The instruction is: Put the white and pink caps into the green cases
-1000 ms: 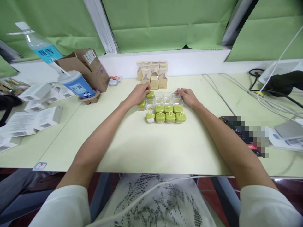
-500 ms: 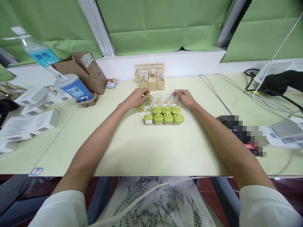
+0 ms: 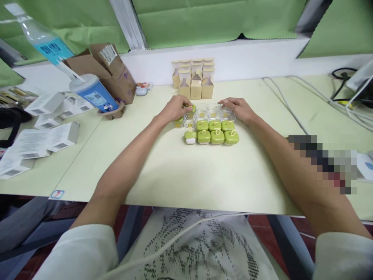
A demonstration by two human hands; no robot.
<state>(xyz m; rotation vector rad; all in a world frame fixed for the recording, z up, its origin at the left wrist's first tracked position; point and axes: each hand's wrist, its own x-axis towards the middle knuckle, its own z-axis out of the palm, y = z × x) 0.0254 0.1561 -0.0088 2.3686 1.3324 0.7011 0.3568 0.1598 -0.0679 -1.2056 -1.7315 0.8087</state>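
Several small green cases (image 3: 215, 136) with loop handles lie in rows on the pale table (image 3: 204, 175), with clear plastic boxes (image 3: 214, 112) in a row behind them. My left hand (image 3: 175, 109) is curled over a green case (image 3: 192, 108) at the left end of the clear row, fingers closed on it. Resting on the right end of the clear boxes, my right hand (image 3: 237, 109) has its fingers bent down onto them. One green case at the front left (image 3: 190, 137) shows a white end.
Several small beige cartons (image 3: 196, 79) stand behind the cases. A brown cardboard box (image 3: 109, 76), a blue cup (image 3: 94, 95) and a water bottle (image 3: 40, 33) are at left, with printed white cartons (image 3: 37, 140). White cables (image 3: 291, 101) run along the right.
My left hand has closed further over the green case at the left end of the clear row. My head has shifted, so everything sits a little right and higher. The right hand holds still.
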